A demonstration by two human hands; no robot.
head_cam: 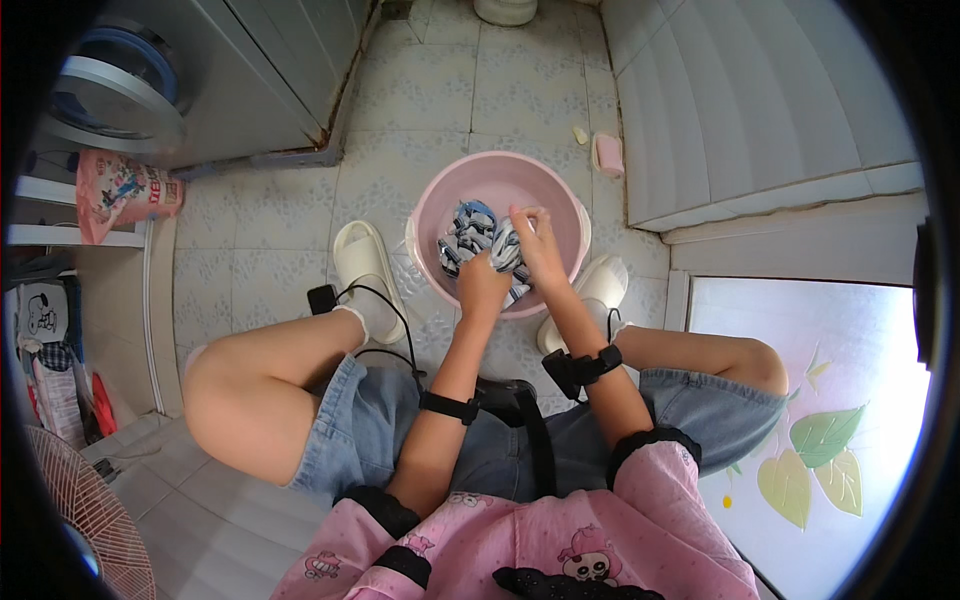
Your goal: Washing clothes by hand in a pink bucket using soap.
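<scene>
Before me on the tiled floor stands a pink plastic basin (517,178) with pale handles. Inside it lies a bunched blue, white and dark patterned cloth (471,229). My left hand (482,286) is closed around a gathered part of this cloth, low in the basin. Close on its right, my right hand (538,246) grips the same twisted bunch, with its fingers curled over the top. The fabric between both hands is squeezed into folds. Under the hands, the lower part of the cloth is partly hidden.
White slippers (367,259) are on my feet, either side of the basin. A pink soap bar (610,154) lies by the right wall. At left are a front-loading washing machine (120,97) with its door ajar, a pink detergent bag (124,191) and a fan (90,517).
</scene>
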